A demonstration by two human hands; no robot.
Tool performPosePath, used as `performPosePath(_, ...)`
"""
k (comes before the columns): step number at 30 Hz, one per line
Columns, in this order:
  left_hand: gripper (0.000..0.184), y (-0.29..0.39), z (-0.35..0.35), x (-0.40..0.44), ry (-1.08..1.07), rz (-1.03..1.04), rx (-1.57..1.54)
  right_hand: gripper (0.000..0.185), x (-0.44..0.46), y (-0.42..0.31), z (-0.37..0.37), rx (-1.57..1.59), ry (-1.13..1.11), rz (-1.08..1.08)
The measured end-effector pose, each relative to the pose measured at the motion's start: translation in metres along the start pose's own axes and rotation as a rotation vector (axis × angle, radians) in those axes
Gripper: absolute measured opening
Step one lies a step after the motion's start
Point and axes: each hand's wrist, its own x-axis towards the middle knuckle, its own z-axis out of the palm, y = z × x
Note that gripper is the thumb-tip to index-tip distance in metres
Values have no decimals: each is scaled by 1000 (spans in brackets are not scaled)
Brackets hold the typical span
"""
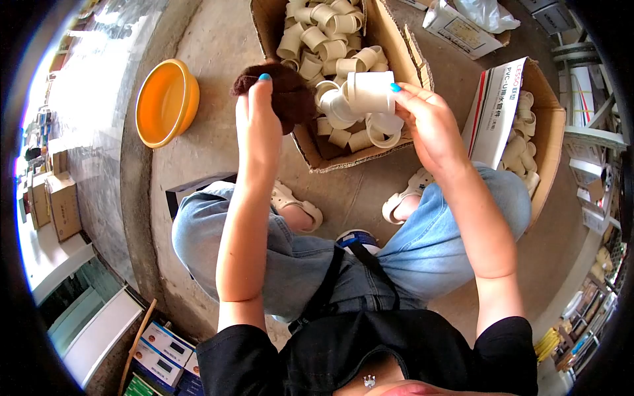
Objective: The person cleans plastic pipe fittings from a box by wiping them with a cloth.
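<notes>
Closed on a dark brown cloth (288, 97), my left hand (259, 122) is raised at the left side of the open cardboard box. My right hand (429, 122) pinches a white pipe fitting (371, 92) by its right end, over the box. The cloth and the fitting are apart. Below and beside the held fitting are more white fittings (385, 129). The cardboard box (314, 155) holds many cream-coloured pipe fittings (330, 49). My palms and some fingertips are hidden.
An orange basin (168, 103) stands on the floor at the left. Another box (547, 145) with fittings is at the right, by my knee. A white carton (462, 30) with a plastic bag stands at the top right. Shelving (591, 135) lines the right edge.
</notes>
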Motion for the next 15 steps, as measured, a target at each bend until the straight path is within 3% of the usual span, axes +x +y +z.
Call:
performPosePath(2, 41, -3, 17, -10, -113, 199, -193, 24, -4, -8, 5, 51, -7, 39)
performPosePath(3, 46, -19, 24, -11, -150, 507, 75, 24, -3, -7, 3, 102, -11, 52)
performPosePath(6, 57, -27, 44, -28, -411, 954, 812, 21, -5, -9, -1, 261, -11, 54)
performPosePath(7, 57, -23, 50, -36, -464, 968, 921, 20, -5, -15, -8, 269, 26, 157)
performPosePath(10, 54, -29, 49, -28, -501, 1045, 921, 22, 1, -7, -15, 324, 115, 205)
performPosePath(14, 42, -52, 48, -24, -217, 1236, 1029, 26, -3, -10, -8, 296, 94, 231)
performPosePath(15, 53, -48, 52, -26, -225, 1167, 980, 25, -5, -13, -4, 321, 92, 239)
